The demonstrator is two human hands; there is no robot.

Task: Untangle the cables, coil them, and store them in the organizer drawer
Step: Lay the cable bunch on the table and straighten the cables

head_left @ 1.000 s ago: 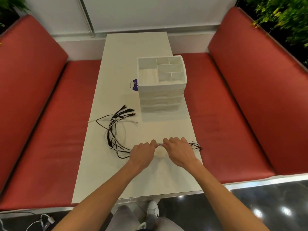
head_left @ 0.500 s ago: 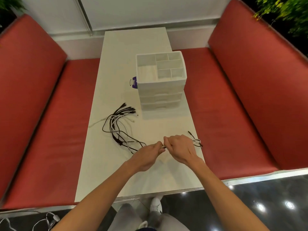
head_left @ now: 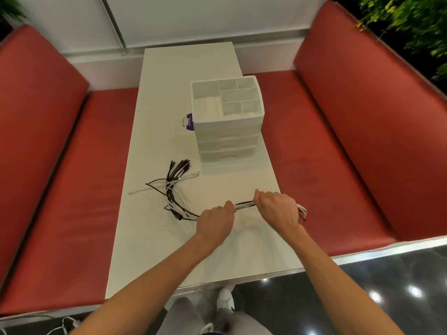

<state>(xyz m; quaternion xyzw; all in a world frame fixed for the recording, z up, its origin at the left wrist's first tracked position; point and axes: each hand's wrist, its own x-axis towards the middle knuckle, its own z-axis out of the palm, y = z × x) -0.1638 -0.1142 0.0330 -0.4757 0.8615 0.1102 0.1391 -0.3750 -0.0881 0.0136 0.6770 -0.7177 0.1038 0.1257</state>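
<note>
A bundle of black and white cables (head_left: 173, 187) lies on the white table (head_left: 183, 68), its plug ends fanned out toward the organizer. My left hand (head_left: 214, 223) and my right hand (head_left: 277, 210) both grip the same bundle, a short taut stretch of cables (head_left: 244, 204) showing between them. Loose cable ends (head_left: 302, 211) stick out past my right hand near the table's right edge. The white organizer (head_left: 227, 134) stands beyond, with open compartments on top and its three drawers closed.
A small purple and white item (head_left: 188, 121) lies just left of the organizer. Red bench seats (head_left: 79, 189) run along both long sides of the narrow table. Loose white cables (head_left: 63, 326) lie on the dark floor at the lower left.
My hands have drawn apart along the bundle, exposing a stretch of cable between them. The cable pile on the left has been pulled tighter and closer together.
</note>
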